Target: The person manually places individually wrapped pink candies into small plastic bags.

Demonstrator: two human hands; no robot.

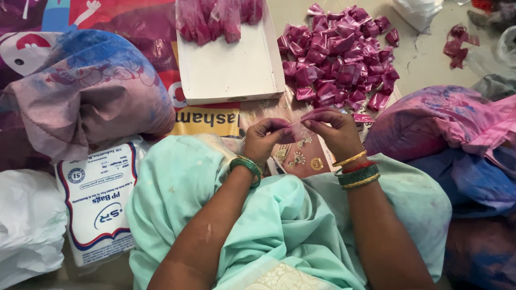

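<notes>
My left hand (264,138) and my right hand (334,130) meet over my lap, both pinching a small clear plastic packet (299,127) stained with pink powder. Each wrist carries bangles, green on the left, gold, red and green on the right. Just beyond my hands lies a heap of several filled pink powder packets (339,59). A white cardboard tray (231,70) sits to the heap's left, holding a few more pink packets (217,19) at its far end.
A powder-stained sack (80,91) bulges at the left. A pack of plastic bags (99,201) and a white bag (27,225) lie at lower left. Another pink and blue stained sack (446,129) is at the right. My mint green clothing (279,215) covers my lap.
</notes>
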